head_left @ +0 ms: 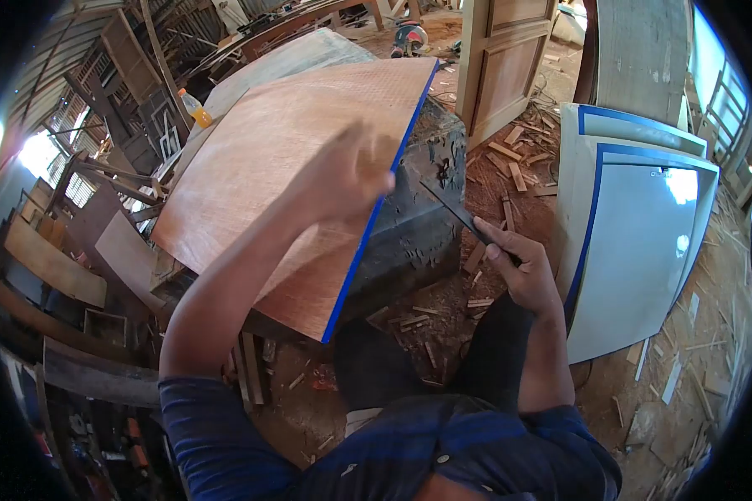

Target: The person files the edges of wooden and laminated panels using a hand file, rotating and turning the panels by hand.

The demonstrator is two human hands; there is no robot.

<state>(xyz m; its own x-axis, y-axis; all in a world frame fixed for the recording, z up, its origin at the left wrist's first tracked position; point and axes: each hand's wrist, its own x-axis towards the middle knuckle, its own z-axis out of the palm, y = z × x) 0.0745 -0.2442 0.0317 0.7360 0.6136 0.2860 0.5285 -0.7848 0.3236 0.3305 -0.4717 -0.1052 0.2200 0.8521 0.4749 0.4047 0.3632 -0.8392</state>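
My left hand (347, 175) is smeared by motion above the right side of a wooden panel (267, 167), close to the blue strip (361, 246) along its edge. Whether its fingers touch the panel or hold anything is unclear. My right hand (526, 267) is closed around a long, thin dark tool (451, 207), perhaps a file or a knife. The tool points up and left toward the blue-edged side, apart from it. Under the panel stands a dark, scuffed block-like support (426, 217).
Blue-edged white panels (639, 242) lean at the right. A wooden door (510, 63) stands behind, with a power saw (409, 37) on the floor nearby. An orange bottle (196, 110) sits at the panel's far left. Wood scraps (516, 171) litter the ground.
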